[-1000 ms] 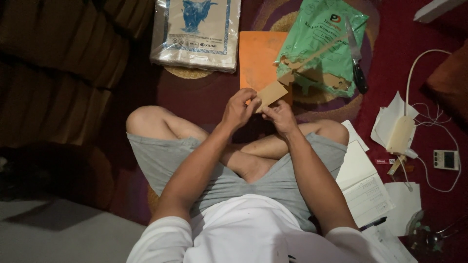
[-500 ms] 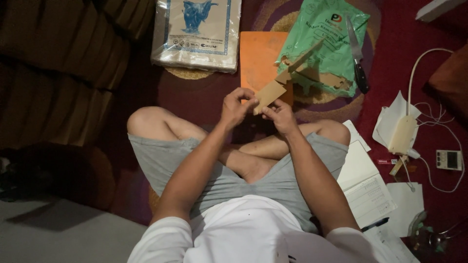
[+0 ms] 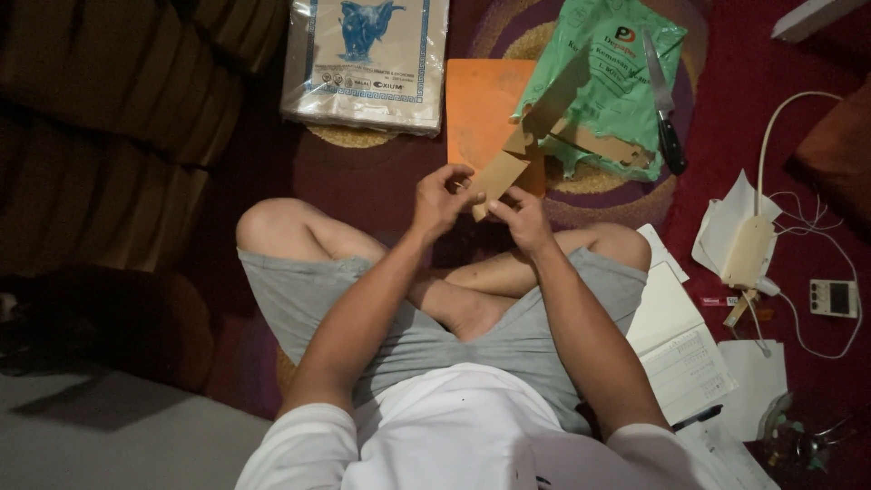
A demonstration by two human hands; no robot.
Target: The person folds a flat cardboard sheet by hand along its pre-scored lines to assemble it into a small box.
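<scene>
Fingers of both hands pinch a small piece of brown cardboard (image 3: 497, 177), held up just above the person's crossed legs. The left hand (image 3: 442, 201) grips its lower left edge, fingers curled tight; the right hand (image 3: 520, 218) grasps its lower right corner from beneath.

The person sits cross-legged on a dark red floor rug (image 3: 735, 118), in grey shorts and a white shirt. Just beyond the hands lies an orange board (image 3: 481, 100) — and beside it, to the right, a crumpled green plastic bag (image 3: 617, 68) with more cardboard strips (image 3: 603, 142) on top. A black-handled knife (image 3: 662, 100) rests along the bag's right edge. Further left sits a clear packet with a blue picture (image 3: 367, 59). By the right knee, an open notebook (image 3: 676, 336) — white papers and a corded device lie past it.
</scene>
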